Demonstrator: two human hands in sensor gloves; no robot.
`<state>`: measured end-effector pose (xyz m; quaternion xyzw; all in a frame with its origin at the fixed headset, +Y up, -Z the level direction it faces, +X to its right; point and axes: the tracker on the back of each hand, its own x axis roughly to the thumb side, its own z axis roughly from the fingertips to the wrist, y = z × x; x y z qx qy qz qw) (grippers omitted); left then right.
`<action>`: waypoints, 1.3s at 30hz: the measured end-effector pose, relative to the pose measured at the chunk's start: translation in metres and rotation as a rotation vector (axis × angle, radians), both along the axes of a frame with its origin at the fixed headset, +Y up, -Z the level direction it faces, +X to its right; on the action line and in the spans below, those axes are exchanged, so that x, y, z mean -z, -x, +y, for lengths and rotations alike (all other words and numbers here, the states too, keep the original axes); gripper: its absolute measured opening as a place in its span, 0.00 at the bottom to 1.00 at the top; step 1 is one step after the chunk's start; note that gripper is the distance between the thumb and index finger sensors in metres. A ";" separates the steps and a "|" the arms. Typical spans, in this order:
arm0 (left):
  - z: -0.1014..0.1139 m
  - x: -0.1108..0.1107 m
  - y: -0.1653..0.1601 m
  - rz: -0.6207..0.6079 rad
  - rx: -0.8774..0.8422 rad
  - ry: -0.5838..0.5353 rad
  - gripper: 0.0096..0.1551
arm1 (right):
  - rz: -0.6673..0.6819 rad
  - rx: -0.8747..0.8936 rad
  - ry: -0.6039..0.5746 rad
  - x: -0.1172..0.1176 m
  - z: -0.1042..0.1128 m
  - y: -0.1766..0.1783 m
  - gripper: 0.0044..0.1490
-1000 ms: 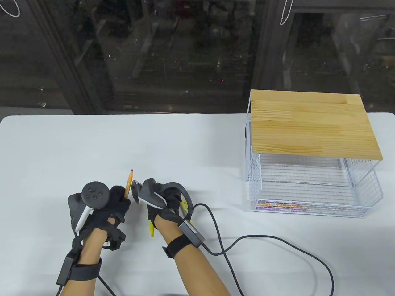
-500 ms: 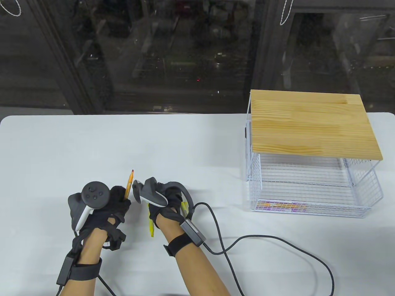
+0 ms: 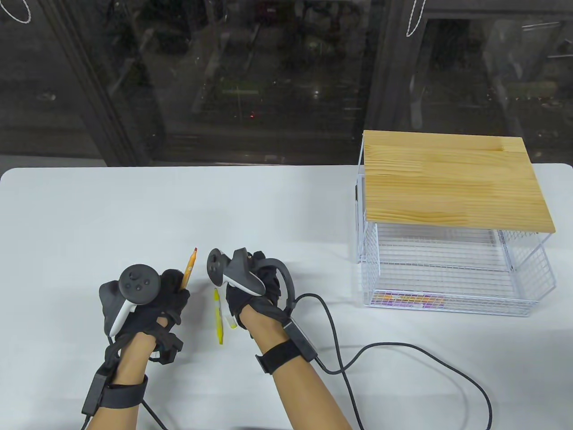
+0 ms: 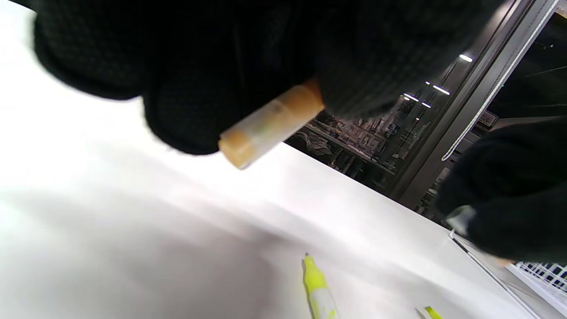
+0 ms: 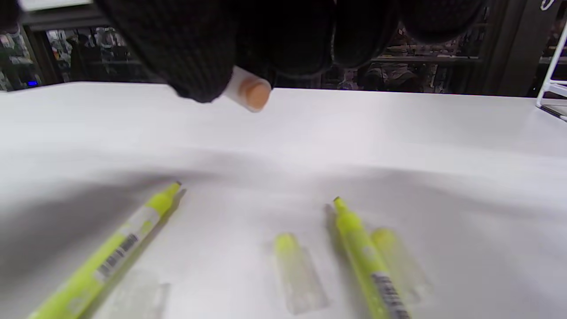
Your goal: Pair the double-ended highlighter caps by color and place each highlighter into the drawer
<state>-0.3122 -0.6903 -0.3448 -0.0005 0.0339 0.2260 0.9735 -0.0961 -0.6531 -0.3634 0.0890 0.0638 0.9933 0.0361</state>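
Midway, roughly: several capped highlighters [image 3: 405,299] already lie in the wire drawer [image 3: 528,286]. My left hand [image 3: 168,298] grips the orange highlighter [image 3: 188,268]; my right hand [image 3: 264,286] pinches its orange cap [image 5: 248,91]. Two yellow highlighters [image 5: 361,250] and loose caps [image 5: 296,270] wait on the table [image 3: 286,206].

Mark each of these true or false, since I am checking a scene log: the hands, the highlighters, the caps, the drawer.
1. The left hand grips an orange highlighter. True.
2. The right hand holds a green cap. False: the right wrist view shows an orange cap in its fingers.
3. Two yellow highlighters lie uncapped on the table. True.
4. The wire drawer holds nothing. False: colourful items lie in it.
5. The drawer unit has a wooden top. True.
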 end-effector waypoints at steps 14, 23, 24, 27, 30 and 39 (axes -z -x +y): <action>0.002 -0.007 -0.030 -0.106 0.068 -0.016 0.28 | -0.099 0.218 0.007 -0.035 -0.016 -0.101 0.27; 0.015 -0.020 -0.048 -0.165 0.104 -0.110 0.28 | -0.157 0.445 -0.095 -0.038 -0.040 -0.142 0.29; 0.016 -0.021 -0.048 -0.171 0.104 -0.121 0.28 | -0.153 0.470 -0.096 -0.038 -0.040 -0.143 0.30; 0.018 -0.024 -0.053 -0.187 0.110 -0.149 0.28 | -0.142 0.530 -0.173 -0.041 -0.036 -0.146 0.30; 0.016 -0.026 -0.062 -0.216 0.139 -0.164 0.28 | -0.111 0.580 -0.246 -0.046 -0.034 -0.150 0.30; 0.007 -0.034 -0.092 -0.325 0.219 -0.188 0.27 | -0.073 0.749 -0.337 -0.054 -0.031 -0.159 0.30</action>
